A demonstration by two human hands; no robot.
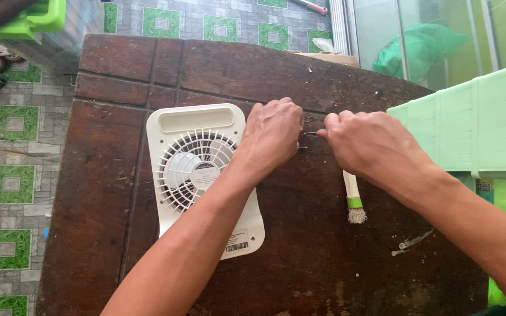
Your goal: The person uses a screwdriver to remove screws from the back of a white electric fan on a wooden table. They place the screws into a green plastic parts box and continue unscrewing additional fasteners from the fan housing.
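Right hand (370, 146) pinching thin, stiff metal screw (310, 133); left hand (273, 133) curled beside it, grip hidden. Probably light, slippery; best held by shank.

Single view, head-worn camera: looks steeply down and forward from above the dark wooden surface (323, 263), at close arm's reach. Frame takes in most of the surface, with tiled floor (13, 146) beyond its left and far edges.

White fan (203, 175); dark-brown table (101, 193)
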